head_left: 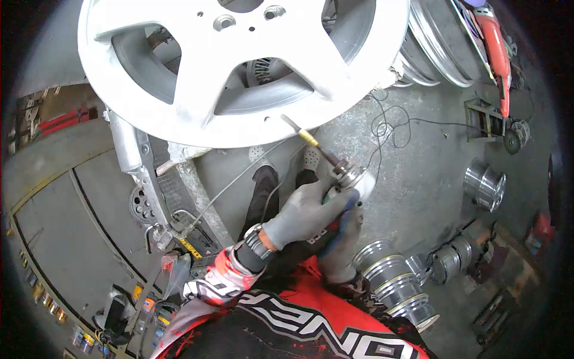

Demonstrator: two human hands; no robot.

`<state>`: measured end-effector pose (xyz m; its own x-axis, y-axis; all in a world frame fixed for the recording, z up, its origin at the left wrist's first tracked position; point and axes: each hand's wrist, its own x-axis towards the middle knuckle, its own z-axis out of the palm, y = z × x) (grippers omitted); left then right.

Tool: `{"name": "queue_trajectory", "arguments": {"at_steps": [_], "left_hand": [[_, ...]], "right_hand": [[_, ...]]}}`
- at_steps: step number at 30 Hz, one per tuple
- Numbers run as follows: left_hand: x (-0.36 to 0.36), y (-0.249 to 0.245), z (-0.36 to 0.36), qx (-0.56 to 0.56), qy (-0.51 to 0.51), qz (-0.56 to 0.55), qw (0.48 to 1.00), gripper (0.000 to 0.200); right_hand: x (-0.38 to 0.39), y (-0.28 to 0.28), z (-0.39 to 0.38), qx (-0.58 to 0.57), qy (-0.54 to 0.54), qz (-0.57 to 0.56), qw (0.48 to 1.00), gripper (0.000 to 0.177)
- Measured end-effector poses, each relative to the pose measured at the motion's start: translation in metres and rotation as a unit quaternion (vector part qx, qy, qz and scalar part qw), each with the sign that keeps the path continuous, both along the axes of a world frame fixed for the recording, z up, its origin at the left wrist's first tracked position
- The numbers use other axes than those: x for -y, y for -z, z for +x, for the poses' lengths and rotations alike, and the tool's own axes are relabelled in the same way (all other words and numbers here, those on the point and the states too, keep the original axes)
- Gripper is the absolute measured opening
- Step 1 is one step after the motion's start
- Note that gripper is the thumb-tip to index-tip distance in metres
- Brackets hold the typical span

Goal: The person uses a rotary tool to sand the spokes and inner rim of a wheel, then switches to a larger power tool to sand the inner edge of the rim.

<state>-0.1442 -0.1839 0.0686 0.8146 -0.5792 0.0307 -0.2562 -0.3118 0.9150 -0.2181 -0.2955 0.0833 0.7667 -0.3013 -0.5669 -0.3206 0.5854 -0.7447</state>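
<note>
A grinder [363,186] with a round metal head is held between my two gloved hands, in front of my chest. From its head a long thin rod [326,154] with a yellow sleeve points up and left. The rod's tip overlaps the lower rim of a large white-painted wheel rim [179,122]. My left hand [306,215], in a grey glove below a wristwatch, wraps round the grinder near its head. My right hand [342,248], blurred and also gloved, is closed round the grinder's body, which is mostly hidden.
A metal stand [128,146] is under the wheel's left side. Loose black cable [391,128] coils on the floor. Stacked shiny rims [391,278] stand at lower right, another rim [483,185] lies farther right. A red power tool [495,54] hangs at upper right.
</note>
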Motion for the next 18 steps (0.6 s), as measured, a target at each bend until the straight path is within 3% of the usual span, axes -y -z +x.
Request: {"name": "queue_trajectory", "arguments": {"at_steps": [1, 2, 4, 5, 6, 8, 11, 15, 18], "left_hand": [[0.008, -0.009, 0.010, -0.179, -0.030, -0.038, 0.983, 0.039], [0.017, -0.013, 0.018, -0.352, -0.059, -0.073, 0.931, 0.043], [0.029, -0.003, 0.024, -0.355, -0.060, -0.082, 0.929, 0.051], [0.033, 0.005, 0.025, -0.343, -0.038, -0.091, 0.934, 0.050], [0.033, 0.007, 0.027, -0.331, -0.016, -0.100, 0.938, 0.049], [0.027, 0.004, 0.025, -0.339, -0.019, -0.085, 0.937, 0.050], [0.008, -0.005, 0.018, -0.353, -0.035, -0.062, 0.933, 0.050], [-0.008, -0.006, 0.000, -0.357, -0.073, -0.065, 0.929, 0.048], [-0.009, -0.006, -0.002, -0.319, -0.071, -0.055, 0.943, 0.048]], "right_hand": [[0.005, 0.001, 0.002, -0.014, 0.007, -0.019, 1.000, 0.049], [0.010, 0.002, 0.004, -0.014, 0.010, -0.019, 1.000, 0.049], [0.023, 0.007, 0.005, 0.008, -0.003, -0.022, 1.000, 0.048], [0.031, 0.014, -0.005, 0.025, -0.091, -0.139, 0.986, 0.061], [0.029, 0.013, -0.004, 0.024, -0.091, -0.139, 0.986, 0.061], [0.019, 0.008, 0.000, 0.032, -0.013, 0.004, 0.999, 0.060], [0.003, 0.007, -0.002, 0.015, 0.023, -0.004, 1.000, 0.046], [-0.013, 0.008, -0.011, -0.031, 0.022, -0.004, 0.999, 0.050], [-0.013, 0.007, -0.011, 0.016, 0.025, 0.045, 0.999, 0.054]]}}
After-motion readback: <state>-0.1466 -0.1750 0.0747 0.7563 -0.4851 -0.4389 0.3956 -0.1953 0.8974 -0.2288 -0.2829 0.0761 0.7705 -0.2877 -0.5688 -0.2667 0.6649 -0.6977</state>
